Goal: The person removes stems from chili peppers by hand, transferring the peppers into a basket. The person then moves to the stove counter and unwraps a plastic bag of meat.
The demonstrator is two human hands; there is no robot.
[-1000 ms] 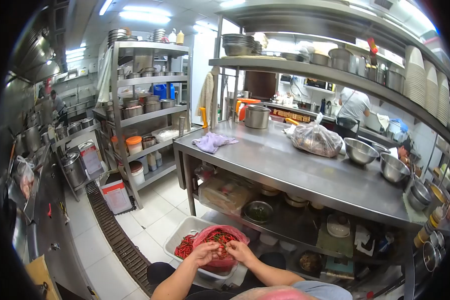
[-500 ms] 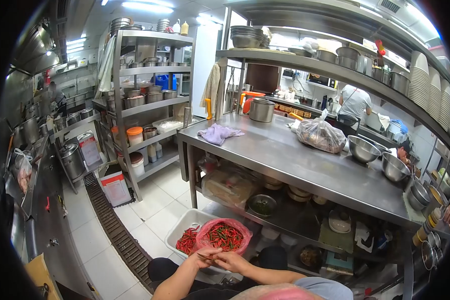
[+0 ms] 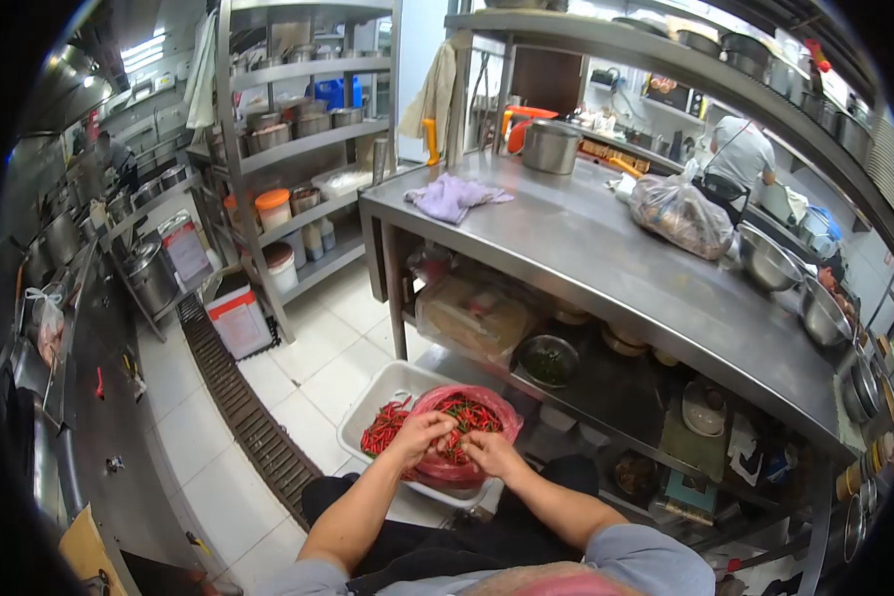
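A white plastic tub [image 3: 353,427] stands on the floor between my knees. In its left part lies a pile of red chili peppers [image 3: 381,429]. A pink plastic bag [image 3: 512,417], full of red and some green chili peppers [image 3: 465,409], sits open in the right part. My left hand [image 3: 424,437] is over the bag's left side, its fingers closed in a pinch. Just to its right, my right hand [image 3: 489,453] is also pinched, close above the chilies. Whatever is between the fingertips is too small to make out against the peppers.
A steel worktable [image 3: 566,219] with a lower shelf stands ahead, bearing a purple cloth [image 3: 457,197], a pot [image 3: 550,149] and a filled plastic bag [image 3: 683,214]. A floor drain grate [image 3: 238,397] runs at left. A co-worker [image 3: 740,154] stands beyond the table.
My hands, close together at the tub's front edge before, have moved forward over the bag and slightly apart. The view has tilted down.
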